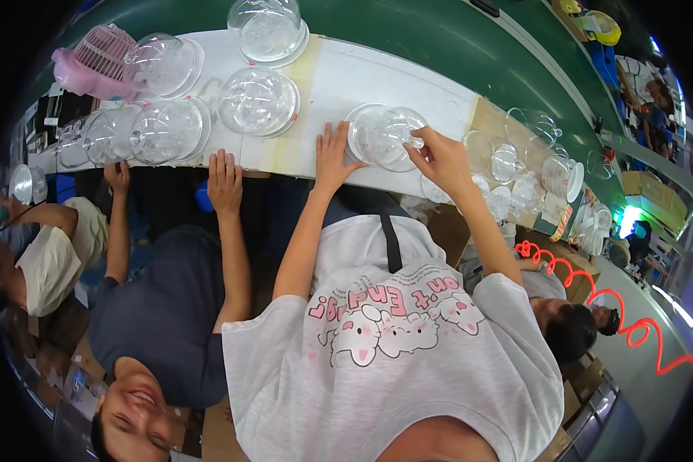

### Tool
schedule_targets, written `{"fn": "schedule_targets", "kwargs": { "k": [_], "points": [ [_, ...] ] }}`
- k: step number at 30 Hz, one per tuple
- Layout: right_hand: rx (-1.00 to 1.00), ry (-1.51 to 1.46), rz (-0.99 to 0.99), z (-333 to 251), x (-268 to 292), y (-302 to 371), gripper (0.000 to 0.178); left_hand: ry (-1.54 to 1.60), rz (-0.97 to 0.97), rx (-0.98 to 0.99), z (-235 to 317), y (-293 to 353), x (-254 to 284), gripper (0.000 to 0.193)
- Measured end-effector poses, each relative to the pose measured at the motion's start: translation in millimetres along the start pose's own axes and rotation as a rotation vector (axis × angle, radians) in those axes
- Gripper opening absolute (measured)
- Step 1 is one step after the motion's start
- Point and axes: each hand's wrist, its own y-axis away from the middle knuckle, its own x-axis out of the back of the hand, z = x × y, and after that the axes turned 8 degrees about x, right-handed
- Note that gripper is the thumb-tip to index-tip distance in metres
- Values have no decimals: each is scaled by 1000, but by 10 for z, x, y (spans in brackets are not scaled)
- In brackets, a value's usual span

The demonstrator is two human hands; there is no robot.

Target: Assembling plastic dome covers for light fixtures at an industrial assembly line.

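My right hand [442, 160] is closed, its thumb and forefinger pinching the small knob of a clear plastic dome lid [393, 132]. The dome is tilted so that its knob points right. Beside and partly behind it lies a round white-rimmed base [356, 123]; whether the two touch, I cannot tell. My left hand [333, 159] lies open on the white tabletop [346, 73], fingers spread, just left of the base. Its thumb reaches close to the base's near edge.
Several domes on white bases, like this one [258, 102], stand left. A pink cage-like fan [96, 63] is at the far left. Loose clear domes and bowls [508, 162] crowd the right. A co-worker's hand [225, 181] rests on the table edge. A red coiled hose [593, 286] hangs right.
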Motion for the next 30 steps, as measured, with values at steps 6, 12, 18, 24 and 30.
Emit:
{"fn": "schedule_targets", "kwargs": {
  "k": [6, 12, 18, 24, 30],
  "points": [
    [82, 28, -58, -13, -65, -15, 18, -3, -16, 16, 17, 12, 16, 102],
    [118, 86, -119, 12, -58, -34, 16, -11, -18, 19, 6, 7, 18, 102],
    [131, 126, -143, -7, -46, -59, 16, -13, -9, 6, 7, 6, 4, 101],
    [88, 160, -181, -66, -12, -47, 16, -19, -22, 20, -14, 8, -12, 102],
    [23, 177, -135, -146, -75, -66, 20, -24, -55, 42, 38, -3, 9, 100]
  ]
}}
